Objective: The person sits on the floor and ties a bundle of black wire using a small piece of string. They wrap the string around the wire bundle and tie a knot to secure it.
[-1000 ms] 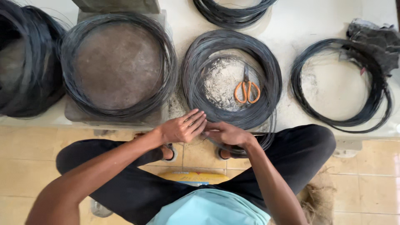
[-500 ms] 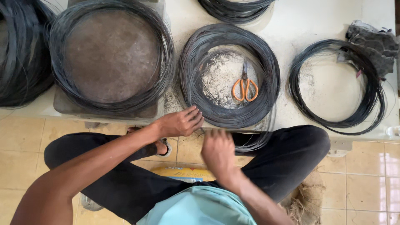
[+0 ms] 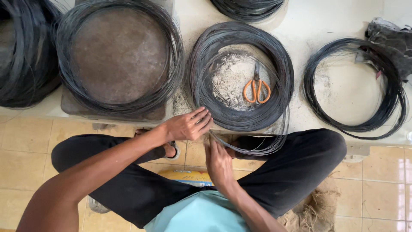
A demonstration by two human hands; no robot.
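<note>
Pulled back toward the lap since a moment ago, the right hand (image 3: 219, 162) is pinched on thin dark strands from the middle wire coil (image 3: 240, 77), a grey loop around orange scissors (image 3: 256, 88). Strands are also gripped by the left hand (image 3: 186, 125) at the coil's near edge.

Pale dusty desk (image 3: 334, 30), loaded with dark wire coils (image 3: 240, 81), orange scissors (image 3: 256, 88) inside one, round slab (image 3: 118, 53) under another.

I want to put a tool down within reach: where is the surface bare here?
Bare patches: inside the right-hand coil, and the strip between it and the middle coil. The middle coil's centre holds orange scissors. By the left hand and right hand, wire strands crowd the edge.
</note>
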